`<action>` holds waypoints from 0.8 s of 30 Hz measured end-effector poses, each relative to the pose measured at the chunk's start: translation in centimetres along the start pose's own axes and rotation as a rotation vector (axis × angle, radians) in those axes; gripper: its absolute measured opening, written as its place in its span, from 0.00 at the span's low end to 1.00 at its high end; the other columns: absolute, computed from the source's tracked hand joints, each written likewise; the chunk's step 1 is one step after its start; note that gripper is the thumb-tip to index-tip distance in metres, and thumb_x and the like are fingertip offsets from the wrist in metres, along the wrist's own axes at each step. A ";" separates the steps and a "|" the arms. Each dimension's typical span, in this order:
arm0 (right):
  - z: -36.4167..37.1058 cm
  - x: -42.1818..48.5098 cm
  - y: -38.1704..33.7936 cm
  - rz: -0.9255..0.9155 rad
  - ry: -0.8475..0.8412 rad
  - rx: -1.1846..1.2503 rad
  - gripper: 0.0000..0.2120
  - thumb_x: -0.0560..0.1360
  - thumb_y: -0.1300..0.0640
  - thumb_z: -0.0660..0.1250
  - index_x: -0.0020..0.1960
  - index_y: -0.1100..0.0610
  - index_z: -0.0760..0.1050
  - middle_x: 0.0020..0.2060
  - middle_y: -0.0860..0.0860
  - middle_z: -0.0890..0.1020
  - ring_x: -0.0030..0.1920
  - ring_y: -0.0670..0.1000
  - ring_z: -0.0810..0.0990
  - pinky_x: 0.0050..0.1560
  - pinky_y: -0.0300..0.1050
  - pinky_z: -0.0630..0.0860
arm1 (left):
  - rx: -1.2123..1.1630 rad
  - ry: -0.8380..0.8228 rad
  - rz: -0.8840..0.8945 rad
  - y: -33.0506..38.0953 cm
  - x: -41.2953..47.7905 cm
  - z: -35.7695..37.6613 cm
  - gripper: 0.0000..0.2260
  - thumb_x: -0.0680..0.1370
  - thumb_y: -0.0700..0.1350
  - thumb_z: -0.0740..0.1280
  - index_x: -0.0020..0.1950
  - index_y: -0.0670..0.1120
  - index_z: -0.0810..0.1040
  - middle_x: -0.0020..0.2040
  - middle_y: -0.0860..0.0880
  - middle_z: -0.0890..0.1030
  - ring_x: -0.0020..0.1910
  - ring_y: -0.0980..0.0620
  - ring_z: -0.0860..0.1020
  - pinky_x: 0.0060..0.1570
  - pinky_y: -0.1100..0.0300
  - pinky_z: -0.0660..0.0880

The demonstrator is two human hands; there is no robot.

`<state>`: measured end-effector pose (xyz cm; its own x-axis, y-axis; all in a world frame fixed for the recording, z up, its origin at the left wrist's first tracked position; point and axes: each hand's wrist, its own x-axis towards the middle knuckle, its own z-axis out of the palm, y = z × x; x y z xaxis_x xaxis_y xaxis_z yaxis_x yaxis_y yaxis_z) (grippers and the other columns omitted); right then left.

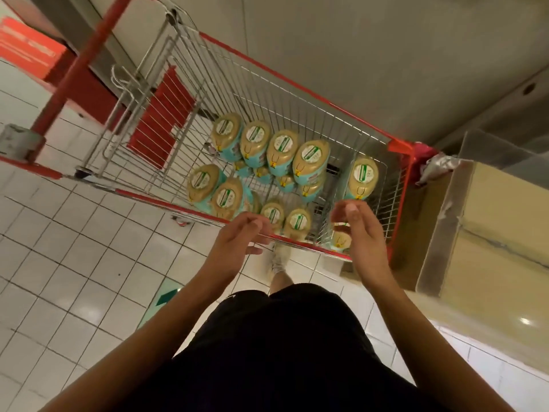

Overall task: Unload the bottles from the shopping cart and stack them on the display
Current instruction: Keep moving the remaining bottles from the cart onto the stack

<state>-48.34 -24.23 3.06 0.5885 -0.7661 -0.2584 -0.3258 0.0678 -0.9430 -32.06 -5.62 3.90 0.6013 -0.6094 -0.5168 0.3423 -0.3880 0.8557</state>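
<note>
Red plastic edges the wire shopping cart [297, 81], which stands on a white tiled floor [59, 263]. The bottles [282, 153] are all in the cart's basket, tan with teal lower parts and a round white and green label on each. Four sit in a row on the far side, two at the left, two by the near rim and one alone against the right wall, with more partly hidden under the row. Both hands reach over the near rim, well apart from each other. The left hand [237, 236] hovers at the rim, fingers loosely curled and holding nothing. The right hand [361, 233] hangs just above the nearest bottle [340, 239] in the near right corner, fingers bent but not closed round it. A cardboard box [490, 233] stands just beside the cart's right end. Black shorts [282, 337] fill the lower middle
</note>
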 end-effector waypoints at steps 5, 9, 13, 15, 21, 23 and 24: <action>1.6 10.1 -0.2 0.081 -0.065 -0.024 0.12 0.88 0.54 0.59 0.54 0.57 0.79 0.47 0.54 0.81 0.48 0.50 0.80 0.52 0.45 0.78 | -0.034 0.020 -0.052 3.0 7.3 1.3 0.15 0.79 0.53 0.63 0.55 0.44 0.82 0.47 0.51 0.86 0.45 0.52 0.84 0.45 0.59 0.81; 2.8 17.9 1.1 0.157 -0.149 -0.196 0.11 0.88 0.56 0.59 0.52 0.61 0.75 0.42 0.54 0.76 0.43 0.49 0.75 0.48 0.46 0.72 | 0.067 -0.052 -0.136 3.5 13.5 2.9 0.08 0.85 0.48 0.64 0.53 0.49 0.82 0.49 0.47 0.85 0.49 0.48 0.84 0.47 0.54 0.79; 4.2 24.3 3.3 0.193 -0.154 -0.328 0.13 0.88 0.54 0.60 0.58 0.62 0.77 0.45 0.50 0.78 0.44 0.45 0.77 0.48 0.42 0.71 | 0.103 -0.120 -0.208 3.2 19.0 4.3 0.09 0.86 0.49 0.62 0.54 0.48 0.81 0.53 0.44 0.85 0.48 0.47 0.82 0.50 0.50 0.78; 4.7 26.9 4.7 0.221 -0.147 -0.368 0.13 0.88 0.55 0.61 0.60 0.63 0.78 0.55 0.57 0.81 0.54 0.54 0.80 0.57 0.49 0.76 | 0.154 -0.173 -0.234 2.7 21.6 4.8 0.11 0.87 0.49 0.60 0.56 0.46 0.80 0.54 0.45 0.84 0.47 0.50 0.81 0.50 0.50 0.78; 5.6 32.1 9.1 0.188 -0.165 -0.592 0.11 0.86 0.56 0.62 0.59 0.63 0.77 0.59 0.62 0.81 0.56 0.61 0.81 0.57 0.53 0.75 | 0.068 -0.214 -0.486 -0.4 29.6 6.1 0.10 0.86 0.45 0.61 0.57 0.40 0.77 0.52 0.41 0.79 0.47 0.46 0.78 0.49 0.51 0.74; 5.8 33.7 10.9 0.203 -0.169 -0.636 0.12 0.85 0.54 0.64 0.63 0.61 0.76 0.62 0.61 0.79 0.59 0.60 0.80 0.57 0.49 0.75 | 0.060 -0.206 -0.565 -2.3 32.8 6.6 0.09 0.86 0.44 0.60 0.56 0.40 0.77 0.51 0.41 0.80 0.47 0.45 0.78 0.50 0.51 0.75; 6.0 34.5 11.8 0.212 -0.163 -0.651 0.13 0.85 0.54 0.63 0.65 0.61 0.76 0.64 0.60 0.78 0.61 0.58 0.78 0.59 0.47 0.74 | 0.055 -0.198 -0.618 -3.2 34.5 6.8 0.09 0.86 0.43 0.59 0.54 0.40 0.77 0.49 0.42 0.80 0.46 0.46 0.78 0.49 0.53 0.75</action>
<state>-27.41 -46.04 -18.28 0.5502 -0.6695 -0.4990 -0.7926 -0.2306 -0.5645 -17.34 -30.12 -16.88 0.1595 -0.3764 -0.9126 0.5421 -0.7392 0.3996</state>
